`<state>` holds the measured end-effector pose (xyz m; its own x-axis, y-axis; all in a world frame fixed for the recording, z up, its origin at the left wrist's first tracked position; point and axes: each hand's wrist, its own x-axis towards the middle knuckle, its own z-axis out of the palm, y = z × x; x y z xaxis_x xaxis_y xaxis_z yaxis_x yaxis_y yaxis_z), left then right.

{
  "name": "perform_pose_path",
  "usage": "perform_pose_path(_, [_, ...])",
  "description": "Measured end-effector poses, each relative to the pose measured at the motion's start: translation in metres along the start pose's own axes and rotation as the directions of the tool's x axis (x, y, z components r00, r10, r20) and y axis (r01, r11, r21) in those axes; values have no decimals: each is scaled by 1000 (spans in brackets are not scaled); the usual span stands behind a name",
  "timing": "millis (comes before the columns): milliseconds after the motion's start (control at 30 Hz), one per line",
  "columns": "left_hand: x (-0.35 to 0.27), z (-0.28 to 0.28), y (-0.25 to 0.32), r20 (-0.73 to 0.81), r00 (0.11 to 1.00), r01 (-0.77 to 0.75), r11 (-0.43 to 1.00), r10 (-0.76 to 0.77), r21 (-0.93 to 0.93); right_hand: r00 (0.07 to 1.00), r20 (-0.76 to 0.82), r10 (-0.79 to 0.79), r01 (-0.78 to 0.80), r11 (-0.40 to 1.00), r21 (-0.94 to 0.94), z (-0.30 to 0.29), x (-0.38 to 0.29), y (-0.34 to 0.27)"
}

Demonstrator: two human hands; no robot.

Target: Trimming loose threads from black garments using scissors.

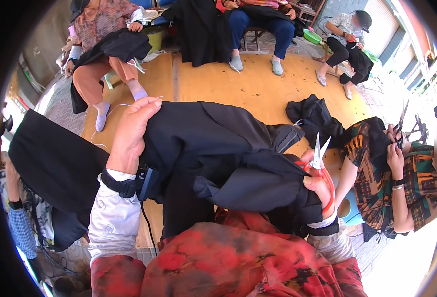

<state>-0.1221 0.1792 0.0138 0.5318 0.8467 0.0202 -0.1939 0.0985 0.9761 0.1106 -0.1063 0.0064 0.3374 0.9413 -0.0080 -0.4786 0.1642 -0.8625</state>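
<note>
A black cloth garment [218,128] is stretched across my lap between my two hands. My left hand [131,131] pinches its upper left edge between thumb and fingers. On the right, my right hand [318,185] grips the cloth's other side and also holds small scissors [317,157]. Their red handles loop around the hand, and the blades point up, slightly apart. A seamed end [287,138] of the garment sticks out toward the upper right. The cloth's folds hide some of my right fingers. A white thread [99,144] trails down near my left wrist.
Yellow-brown board [218,81] covers the ground ahead. A crumpled black cloth [315,117] lies beyond my right hand. Close at right, a seated person [400,178] holds dark scissors [402,122]. Black cloth [55,159] spreads at left beside another person's arm. Several people sit opposite with black cloth.
</note>
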Motion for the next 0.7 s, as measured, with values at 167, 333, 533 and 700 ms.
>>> perform_pose_path(167, [-15,27,-2,-104,920,-278,814,379,511,999,24,-26,26,1000,-6,-4,-4,11])
perform_pose_path(333, [-79,49,-8,415,676,-721,428,610,546,993,-107,-58,72,988,138,10,-1,12])
perform_pose_path(533, [-103,41,-63,588,748,-657,473,309,587,979,-107,-172,189,966,176,1,4,10])
perform_pose_path(700, [-115,42,-44,351,872,-473,771,341,427,975,-118,-191,203,974,102,5,17,-7])
